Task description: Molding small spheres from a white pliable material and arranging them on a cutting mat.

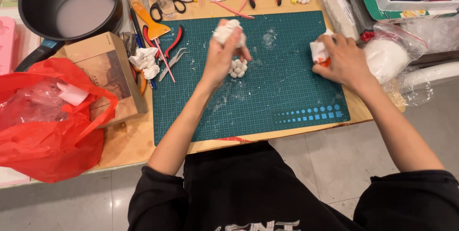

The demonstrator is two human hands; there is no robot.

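So, my left hand (221, 56) is lifted just off the green cutting mat (287, 92), fingers clenched round a lump of white clay (225, 31); holding it up like that keeps it off the dusty surface. Right under that hand sits a little cluster of white clay balls (237, 68), parked mid-mat where nothing crowds them. My right hand (342, 61) is down at the mat's right edge, fingers closed on a white wrapper with an orange bit (319, 53), just beside the clear bag of white stuff (389, 54); handy reach. Pliers (173, 40) and the orange scraper (149, 24) lie off to the left, out of the way.
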